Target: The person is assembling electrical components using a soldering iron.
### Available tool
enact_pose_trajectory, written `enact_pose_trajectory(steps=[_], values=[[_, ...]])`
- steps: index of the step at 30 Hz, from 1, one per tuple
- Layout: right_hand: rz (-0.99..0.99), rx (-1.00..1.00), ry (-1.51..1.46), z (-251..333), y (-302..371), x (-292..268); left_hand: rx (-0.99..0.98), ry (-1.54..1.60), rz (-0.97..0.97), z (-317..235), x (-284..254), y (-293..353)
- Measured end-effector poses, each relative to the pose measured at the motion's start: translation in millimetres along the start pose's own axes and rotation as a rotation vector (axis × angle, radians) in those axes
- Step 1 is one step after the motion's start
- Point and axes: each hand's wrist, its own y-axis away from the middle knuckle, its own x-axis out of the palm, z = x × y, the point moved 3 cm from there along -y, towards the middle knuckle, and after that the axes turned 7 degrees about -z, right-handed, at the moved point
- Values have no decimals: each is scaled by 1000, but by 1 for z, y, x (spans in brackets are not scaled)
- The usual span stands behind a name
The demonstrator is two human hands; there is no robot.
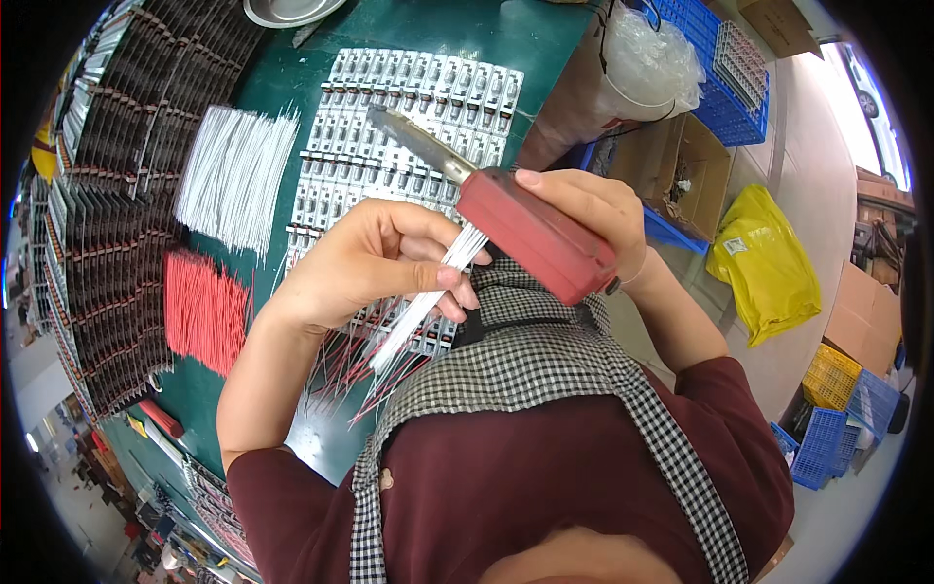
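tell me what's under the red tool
From above, a white wire bundle in the left hand meets the red tool, its upper end apparently hidden there. Rows of small white parts show around the metal tip; anything directly covered can't be seen.

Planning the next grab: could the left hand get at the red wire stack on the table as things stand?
Probably not yet: the left hand is gripping a white wire bundle. Otherwise the way looks free; the red wire stack lies uncovered to its left.
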Motion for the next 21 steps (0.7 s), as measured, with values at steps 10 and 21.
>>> enact_pose_trajectory(steps=[10, 21], values=[[-7, 44, 26, 1, 5, 14, -59, -11, -190, 10, -12, 12], [-229, 710, -461, -11, -3, 7, 424, -540, -965, -24, -108, 77]])
